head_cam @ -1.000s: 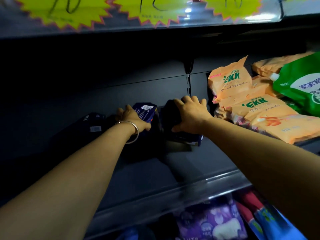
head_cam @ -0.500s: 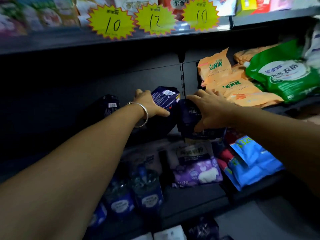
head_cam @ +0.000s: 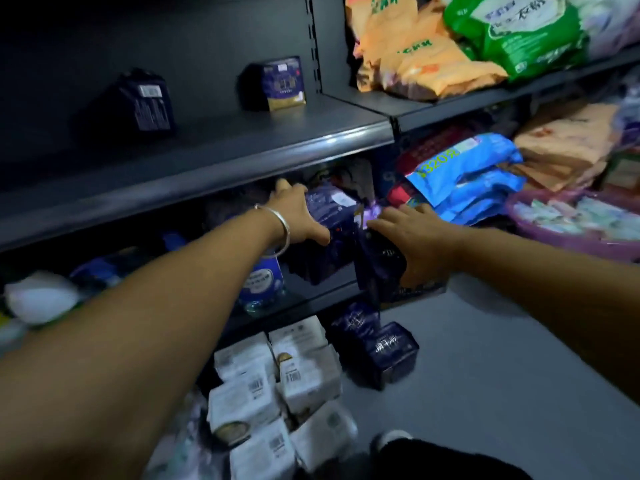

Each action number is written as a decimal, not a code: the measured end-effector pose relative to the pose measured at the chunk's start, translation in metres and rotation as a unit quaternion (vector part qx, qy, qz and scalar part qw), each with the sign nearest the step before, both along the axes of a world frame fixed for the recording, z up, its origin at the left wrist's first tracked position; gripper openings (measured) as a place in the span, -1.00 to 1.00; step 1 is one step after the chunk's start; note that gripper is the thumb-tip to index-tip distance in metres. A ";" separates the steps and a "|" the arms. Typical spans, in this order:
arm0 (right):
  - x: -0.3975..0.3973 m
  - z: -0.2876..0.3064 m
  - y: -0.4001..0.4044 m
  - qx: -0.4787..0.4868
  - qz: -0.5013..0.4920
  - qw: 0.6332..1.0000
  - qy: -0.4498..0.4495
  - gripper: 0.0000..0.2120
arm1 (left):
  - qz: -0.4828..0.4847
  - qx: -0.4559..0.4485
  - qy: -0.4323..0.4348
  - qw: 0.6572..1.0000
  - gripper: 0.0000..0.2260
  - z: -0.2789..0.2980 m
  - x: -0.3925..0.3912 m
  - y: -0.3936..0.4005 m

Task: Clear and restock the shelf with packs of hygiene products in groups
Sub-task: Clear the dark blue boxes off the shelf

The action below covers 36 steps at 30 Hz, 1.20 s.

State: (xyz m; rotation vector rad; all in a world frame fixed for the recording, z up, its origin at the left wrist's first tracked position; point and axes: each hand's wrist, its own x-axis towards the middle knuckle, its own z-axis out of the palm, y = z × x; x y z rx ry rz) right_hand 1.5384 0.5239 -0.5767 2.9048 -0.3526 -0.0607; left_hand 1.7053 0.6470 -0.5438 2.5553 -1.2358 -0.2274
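My left hand (head_cam: 298, 216), with a silver bracelet on the wrist, grips a dark blue pack (head_cam: 325, 216) from its left side. My right hand (head_cam: 412, 233) grips a second dark blue pack (head_cam: 377, 268) from its right side. Both packs hang in the air in front of the lower shelf, below the dark shelf (head_cam: 242, 147). Two more dark blue packs remain on that shelf, one at the left (head_cam: 149, 105) and one near the upright (head_cam: 280, 83). On the floor lie other dark blue packs (head_cam: 381, 348) and a pile of white packs (head_cam: 277, 386).
Orange bags (head_cam: 426, 60) and a green bag (head_cam: 519, 32) fill the shelf to the right. Blue bags (head_cam: 467, 178) and a purple basket (head_cam: 571, 223) sit lower right. Blue bottles (head_cam: 259, 282) stand on the lower shelf. My shoe (head_cam: 391, 441) shows on the grey floor.
Both hands lifted their dark blue packs off the shelf and carried them down and outward, below the shelf edge. The view has tilted downward toward the floor.
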 end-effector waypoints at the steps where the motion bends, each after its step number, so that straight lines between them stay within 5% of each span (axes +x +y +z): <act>1: -0.001 -0.015 -0.002 0.003 0.007 1.000 0.016 -0.08 | -0.003 0.012 0.005 1.000 -0.18 -0.017 0.000 -0.004; 7: 0.006 -0.105 -0.020 0.027 0.052 0.996 0.060 -0.03 | -0.004 0.036 0.044 0.998 -0.25 -0.118 0.002 -0.036; 14: 0.012 -0.188 -0.037 0.064 0.087 0.990 0.089 -0.22 | -0.018 0.038 0.078 0.996 -0.30 -0.212 0.006 -0.068; 21: 0.009 -0.227 -0.044 0.050 0.110 0.991 0.059 0.01 | -0.073 0.077 0.119 0.987 -0.05 -0.253 0.011 -0.078; 30: 0.010 -0.190 -0.037 0.114 0.071 0.987 0.091 -0.15 | -0.097 0.131 0.113 0.980 -0.16 -0.222 0.020 -0.063; 36: 0.036 -0.115 -0.025 0.092 0.095 0.990 -0.039 -0.45 | -0.079 0.028 0.048 0.995 -0.53 -0.129 0.033 -0.036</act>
